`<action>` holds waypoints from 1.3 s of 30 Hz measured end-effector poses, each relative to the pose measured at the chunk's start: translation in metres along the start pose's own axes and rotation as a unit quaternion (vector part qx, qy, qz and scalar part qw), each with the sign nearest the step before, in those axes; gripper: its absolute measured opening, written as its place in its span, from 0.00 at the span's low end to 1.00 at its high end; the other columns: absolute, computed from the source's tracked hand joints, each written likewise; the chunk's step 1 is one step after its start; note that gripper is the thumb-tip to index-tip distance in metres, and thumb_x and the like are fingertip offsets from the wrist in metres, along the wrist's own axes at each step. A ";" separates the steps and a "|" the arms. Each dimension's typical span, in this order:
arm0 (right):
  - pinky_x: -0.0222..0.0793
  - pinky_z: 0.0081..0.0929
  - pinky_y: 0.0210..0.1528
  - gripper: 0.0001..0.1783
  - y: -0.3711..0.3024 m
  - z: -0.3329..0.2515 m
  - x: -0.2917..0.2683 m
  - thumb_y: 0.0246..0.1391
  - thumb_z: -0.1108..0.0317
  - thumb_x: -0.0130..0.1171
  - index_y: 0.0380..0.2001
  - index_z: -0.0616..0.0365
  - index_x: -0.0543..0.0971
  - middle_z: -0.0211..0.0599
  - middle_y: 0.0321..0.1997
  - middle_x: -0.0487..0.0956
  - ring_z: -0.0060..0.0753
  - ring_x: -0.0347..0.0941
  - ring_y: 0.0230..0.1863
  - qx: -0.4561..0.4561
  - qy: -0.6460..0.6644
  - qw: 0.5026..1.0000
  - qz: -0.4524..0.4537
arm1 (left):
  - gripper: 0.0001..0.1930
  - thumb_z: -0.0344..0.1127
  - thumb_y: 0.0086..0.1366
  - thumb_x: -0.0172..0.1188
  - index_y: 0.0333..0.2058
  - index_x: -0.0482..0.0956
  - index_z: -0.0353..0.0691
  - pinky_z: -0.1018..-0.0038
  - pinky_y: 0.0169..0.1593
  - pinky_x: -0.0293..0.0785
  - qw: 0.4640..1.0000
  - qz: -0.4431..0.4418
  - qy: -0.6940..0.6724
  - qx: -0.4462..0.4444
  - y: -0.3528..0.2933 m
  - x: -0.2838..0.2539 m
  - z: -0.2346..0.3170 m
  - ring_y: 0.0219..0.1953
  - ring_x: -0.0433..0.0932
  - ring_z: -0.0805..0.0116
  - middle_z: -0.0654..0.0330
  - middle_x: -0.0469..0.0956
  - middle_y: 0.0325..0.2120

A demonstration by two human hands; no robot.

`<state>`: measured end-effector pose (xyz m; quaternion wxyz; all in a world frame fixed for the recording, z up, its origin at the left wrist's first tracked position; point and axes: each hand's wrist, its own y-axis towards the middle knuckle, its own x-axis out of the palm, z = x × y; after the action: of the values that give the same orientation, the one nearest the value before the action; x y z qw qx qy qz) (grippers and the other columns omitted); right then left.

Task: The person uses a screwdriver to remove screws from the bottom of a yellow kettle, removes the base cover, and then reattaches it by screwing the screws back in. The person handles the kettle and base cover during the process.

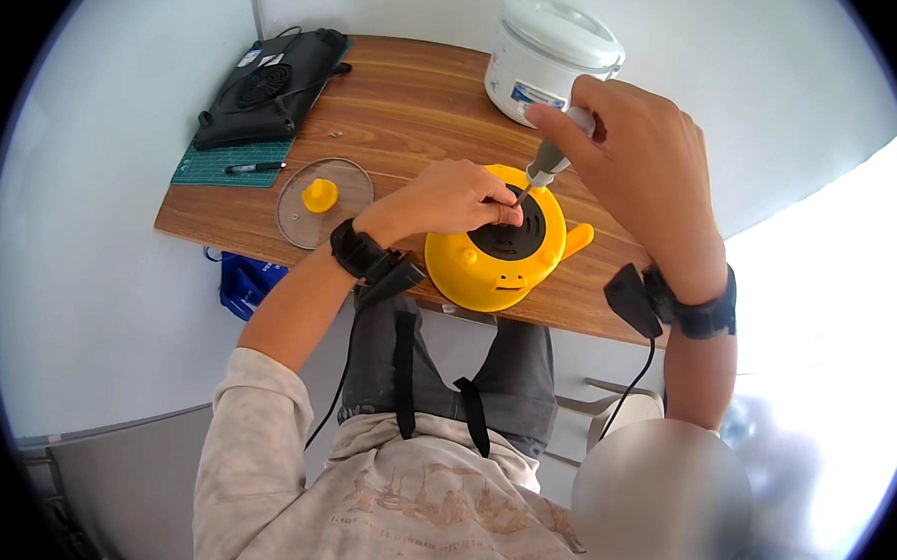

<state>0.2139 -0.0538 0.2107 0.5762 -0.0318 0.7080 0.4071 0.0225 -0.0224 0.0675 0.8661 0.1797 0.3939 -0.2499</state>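
Note:
A yellow electric pot [449, 270] rests upside down near the table's front edge, its black slotted base [538, 229] facing up and its handle [577, 241] pointing right. My right hand [640, 138] grips the grey and white handle of a screwdriver [546, 166], held at a slant with its shaft toward the base. Close to the lower end of that shaft, my left hand [452, 198] has thumb and fingers pinched together around it. Those fingers hide the screwdriver's tip and whatever it touches.
Left of the pot lies a clear round lid [296, 213] with a yellow knob [319, 195]. A green cutting mat [198, 166] carries a marker pen [255, 167] and a black appliance [267, 87]. At the back stands a white rice cooker [558, 55]. Tiny pieces [336, 134] lie on the wood.

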 end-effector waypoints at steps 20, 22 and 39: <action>0.71 0.32 0.25 0.22 0.001 -0.006 0.004 0.55 0.46 0.67 0.25 0.55 0.80 0.34 0.18 0.76 0.42 0.75 0.20 -0.003 -0.055 0.998 0.012 | 0.10 0.44 0.68 0.60 0.40 0.89 0.54 0.68 0.42 0.76 0.999 -0.021 -0.019 0.026 0.001 0.001 -0.006 0.41 0.84 0.64 0.67 0.87 0.37; 0.73 0.31 0.28 0.19 -0.003 0.001 0.006 0.56 0.49 0.67 0.32 0.56 0.82 0.35 0.24 0.80 0.42 0.77 0.24 -0.035 0.047 0.997 0.051 | 0.10 0.43 0.68 0.60 0.40 0.89 0.54 0.68 0.43 0.76 0.999 -0.025 -0.030 0.018 0.002 0.001 -0.005 0.41 0.84 0.65 0.67 0.87 0.37; 0.69 0.29 0.22 0.30 0.003 0.010 -0.003 0.49 0.35 0.68 0.18 0.54 0.81 0.32 0.13 0.76 0.35 0.75 0.17 0.010 -0.044 0.999 -0.024 | 0.16 0.38 0.68 0.63 0.53 0.80 0.43 0.69 0.50 0.76 0.990 -0.010 -0.138 0.029 -0.007 -0.034 0.014 0.46 0.80 0.66 0.61 0.81 0.41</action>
<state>0.2207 -0.0470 0.2150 0.6166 -0.0248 0.6848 0.3876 0.0071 -0.0254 0.1019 0.9038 0.1646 0.2654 -0.2926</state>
